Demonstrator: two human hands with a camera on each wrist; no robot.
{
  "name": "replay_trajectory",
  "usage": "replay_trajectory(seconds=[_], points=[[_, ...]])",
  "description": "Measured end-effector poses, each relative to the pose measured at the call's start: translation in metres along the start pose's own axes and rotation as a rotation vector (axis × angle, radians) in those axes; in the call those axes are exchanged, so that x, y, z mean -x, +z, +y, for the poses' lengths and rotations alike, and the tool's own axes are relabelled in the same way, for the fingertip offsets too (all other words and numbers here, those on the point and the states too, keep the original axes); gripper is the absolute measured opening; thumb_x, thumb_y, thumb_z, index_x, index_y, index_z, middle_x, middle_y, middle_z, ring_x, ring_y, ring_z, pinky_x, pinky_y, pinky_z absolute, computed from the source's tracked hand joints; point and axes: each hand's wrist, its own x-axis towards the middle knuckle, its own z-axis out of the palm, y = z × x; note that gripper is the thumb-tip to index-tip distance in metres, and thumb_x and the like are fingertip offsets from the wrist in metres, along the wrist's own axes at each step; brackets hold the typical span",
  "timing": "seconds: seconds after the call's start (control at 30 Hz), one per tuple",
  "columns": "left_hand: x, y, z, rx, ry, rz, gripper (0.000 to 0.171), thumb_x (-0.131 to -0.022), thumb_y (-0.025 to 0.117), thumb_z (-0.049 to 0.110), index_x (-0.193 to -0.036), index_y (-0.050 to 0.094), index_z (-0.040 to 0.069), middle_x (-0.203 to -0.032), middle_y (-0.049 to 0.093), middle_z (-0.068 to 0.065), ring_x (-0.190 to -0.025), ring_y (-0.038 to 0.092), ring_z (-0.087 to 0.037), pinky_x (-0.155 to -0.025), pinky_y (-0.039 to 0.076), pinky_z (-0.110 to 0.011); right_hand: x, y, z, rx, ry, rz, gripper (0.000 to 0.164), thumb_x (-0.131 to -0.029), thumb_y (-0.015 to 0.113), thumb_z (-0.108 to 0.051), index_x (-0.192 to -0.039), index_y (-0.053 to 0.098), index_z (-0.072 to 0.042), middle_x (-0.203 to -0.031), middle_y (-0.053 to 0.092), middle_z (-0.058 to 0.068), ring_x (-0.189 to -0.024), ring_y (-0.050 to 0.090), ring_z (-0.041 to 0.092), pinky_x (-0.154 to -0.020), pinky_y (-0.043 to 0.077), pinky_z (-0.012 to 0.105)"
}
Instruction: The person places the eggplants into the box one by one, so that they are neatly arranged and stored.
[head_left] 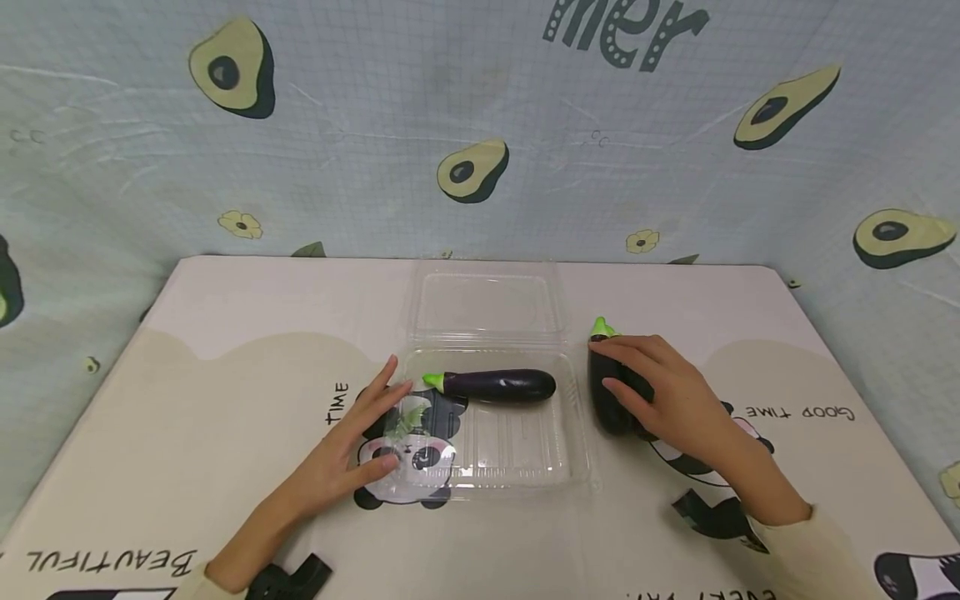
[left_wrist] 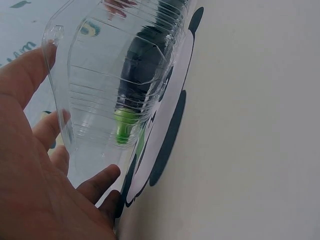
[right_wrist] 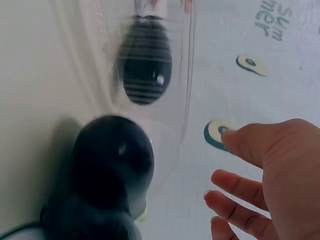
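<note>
A clear plastic clamshell container (head_left: 517,450) lies with its lid folded back. Inside it an eggplant (head_left: 502,385) rests on its side, its green stem to the left. My left hand (head_left: 348,442) is at the container's left side with spread fingers, and in the left wrist view its fingertips are right at the clear rim (left_wrist: 62,100). To the right of the container lies another dark eggplant (head_left: 609,396), green stem pointing away; a further dark rounded shape (right_wrist: 90,222) lies beside it, partly hidden. Over these reaches my right hand (head_left: 675,400), its thumb and fingers apart in the right wrist view.
The table cover (head_left: 225,433) is pale, printed with pandas and lettering. Behind the table hangs a light curtain (head_left: 360,150) with avocado prints. The raised lid (head_left: 487,304) extends toward the table's far edge. Dark straps (head_left: 288,579) sit at both wrists.
</note>
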Motion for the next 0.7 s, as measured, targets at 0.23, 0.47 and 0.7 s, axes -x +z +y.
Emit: replay_trajectory(seconds=[0.23,0.47,0.7], points=[[0.000,0.000,0.000,-0.002,0.008,0.000,0.076,-0.081,0.066,0.013,-0.149,0.034,0.013,-0.160,0.004,-0.008,-0.145,0.006,-0.028,-0.100,0.016,-0.070,0.011,-0.009,0.007,0.026,0.037,0.041,0.051,-0.083,0.073,-0.012,-0.131,0.057,-0.011,-0.124,0.057,0.006,-0.108,0.054,0.021,-0.082,0.044,0.029],[0.000,-0.001,0.001,0.000,0.010,0.001,0.075,-0.081,0.066,0.012,-0.149,0.034,0.012,-0.160,0.004,-0.008,-0.145,0.006,-0.028,-0.100,0.015,-0.069,0.022,-0.010,0.012,0.044,0.116,0.072,0.057,-0.077,0.075,-0.005,-0.131,0.057,-0.009,-0.124,0.057,0.008,-0.086,0.056,0.016,-0.066,0.047,0.031],[0.000,0.000,0.001,0.002,0.002,-0.002,0.076,-0.081,0.066,0.012,-0.149,0.034,0.013,-0.160,0.003,-0.007,-0.145,0.005,-0.028,-0.101,0.015,-0.069,0.037,-0.005,0.011,0.044,0.214,0.093,0.060,-0.077,0.076,-0.004,-0.132,0.055,-0.009,-0.107,0.058,0.005,-0.068,0.047,0.010,-0.054,0.041,0.025]])
